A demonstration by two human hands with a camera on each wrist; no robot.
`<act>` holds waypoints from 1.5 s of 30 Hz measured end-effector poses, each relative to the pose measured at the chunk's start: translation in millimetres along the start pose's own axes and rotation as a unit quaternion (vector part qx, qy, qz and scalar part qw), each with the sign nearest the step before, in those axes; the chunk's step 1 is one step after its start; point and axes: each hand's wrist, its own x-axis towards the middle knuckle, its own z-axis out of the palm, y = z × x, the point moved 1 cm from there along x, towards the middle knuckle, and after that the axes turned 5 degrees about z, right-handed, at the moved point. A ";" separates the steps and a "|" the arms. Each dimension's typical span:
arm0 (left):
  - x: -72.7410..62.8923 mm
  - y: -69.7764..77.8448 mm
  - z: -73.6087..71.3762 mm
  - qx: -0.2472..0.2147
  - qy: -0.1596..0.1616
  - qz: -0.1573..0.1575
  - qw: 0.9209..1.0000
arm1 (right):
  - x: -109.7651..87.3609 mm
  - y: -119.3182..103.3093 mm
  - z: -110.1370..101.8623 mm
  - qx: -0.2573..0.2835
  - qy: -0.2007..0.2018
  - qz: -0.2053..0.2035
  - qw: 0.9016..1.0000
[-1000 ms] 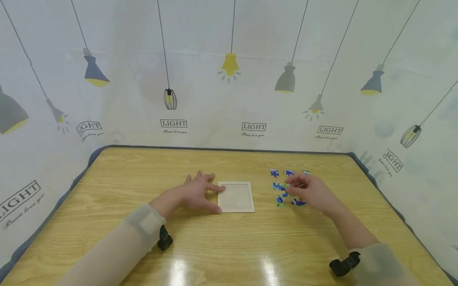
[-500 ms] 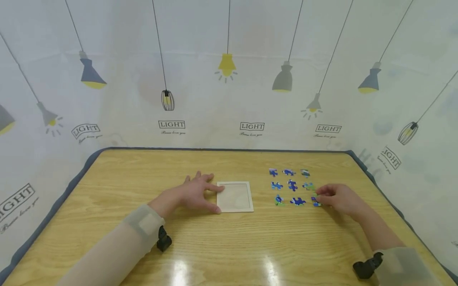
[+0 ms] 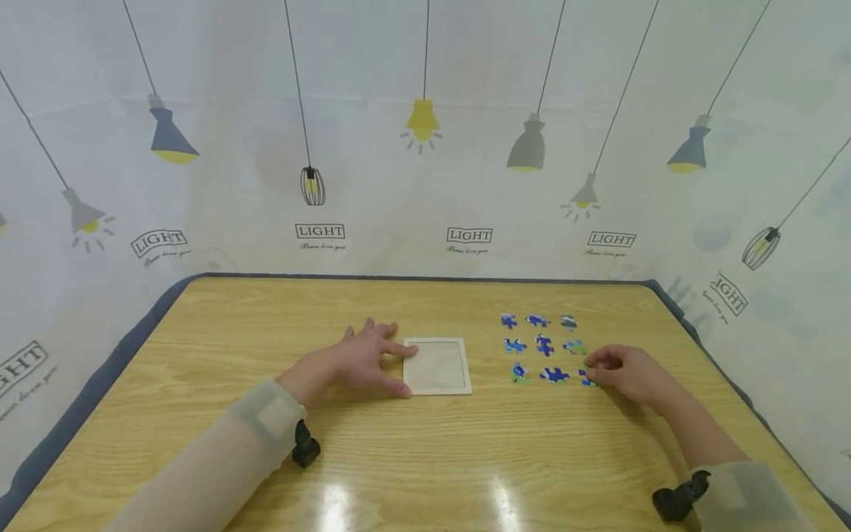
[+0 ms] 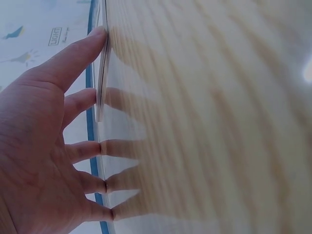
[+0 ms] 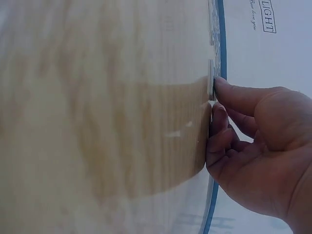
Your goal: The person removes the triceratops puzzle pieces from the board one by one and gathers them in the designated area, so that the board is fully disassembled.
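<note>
My left hand (image 3: 364, 362) lies with fingers spread at the left side of a square white frame tray (image 3: 467, 369). Its thumb and index finger rest on the tray's left edge; in the left wrist view, the thumb touches the thin tray (image 4: 103, 73) and the other fingertips meet the table. My right hand (image 3: 628, 373) pinches the lower-right jigsaw puzzle piece (image 3: 585, 377), partly hidden by the fingers. Seen from the right wrist, the thumb sits on that flat piece (image 5: 211, 80) while the other fingers curl down against the tabletop.
Several blue and green jigsaw pieces, among them a centre piece (image 3: 544, 344) and a lower-left piece (image 3: 519, 372), lie apart in three rows right of the tray. The wooden table (image 3: 399, 458) ends at a printed curtain (image 3: 399, 192) behind.
My right hand has moved right, from over the middle pieces to the lower-right piece, uncovering the pieces beneath it. Over the last half second it barely shifts. The left hand stays on the tray.
</note>
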 end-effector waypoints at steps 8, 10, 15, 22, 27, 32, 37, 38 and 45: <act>-2.8 -3.2 3.6 -0.003 0.005 -0.003 1.000 | -2.5 -0.6 4.3 -0.005 0.006 -0.018 1.000; -3.4 -3.8 4.4 -0.004 0.008 -0.001 1.000 | -3.1 -1.0 4.8 -0.005 0.006 -0.023 1.000; -5.1 -3.2 5.2 -0.005 0.015 0.000 1.000 | -3.8 -1.1 5.2 -0.004 0.007 -0.031 0.999; -7.1 0.3 6.4 -0.007 0.017 0.001 1.000 | -6.8 0.7 6.6 -0.007 0.007 -0.027 1.000; -6.3 0.0 6.0 -0.006 0.023 -0.001 1.000 | -7.1 0.6 7.0 -0.003 0.008 -0.027 1.000; -4.4 -2.4 3.9 0.000 0.031 0.001 1.000 | -3.7 -0.6 7.0 -0.006 0.013 -0.030 0.999; -4.8 -3.5 3.1 -0.001 0.033 0.005 0.999 | -0.9 -1.5 7.7 -0.010 0.017 -0.029 0.999; -4.7 -3.6 3.3 -0.001 0.032 0.006 0.999 | -0.8 -1.4 7.6 -0.009 0.017 -0.029 0.999; -3.4 -6.8 5.0 -0.018 0.032 0.007 0.999 | -0.7 1.1 8.1 -0.001 0.024 -0.028 0.999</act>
